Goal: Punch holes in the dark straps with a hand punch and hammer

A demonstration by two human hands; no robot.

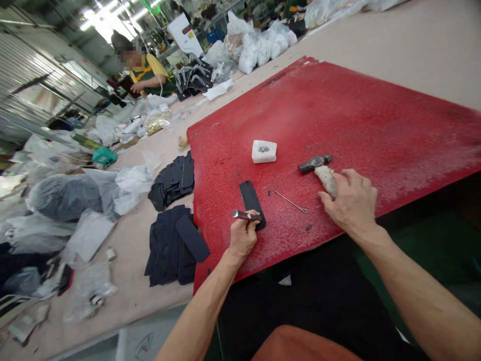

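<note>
My left hand (243,236) is closed round a metal punch (246,215), held over the lower end of a dark strip (251,196) with a small hole near its far end. The strip lies on a red mat (300,110). My right hand (349,200) is at the pale, wrapped handle of a hammer (315,164), thumb and fingers apart around its near end. The hammer lies on the mat. Between my hands lies a thin metal rod with a looped end (291,201), near small dark scraps (308,227). A white block (264,151) with a dark mark sits beyond.
Two stacks of dark pieces, one nearer (165,248) and one farther (175,178), lie along the mat's left edge. Plastic bags (65,195) crowd the table's left side. A co-worker (150,72) is at the far left, near black pieces with grey handles (193,77).
</note>
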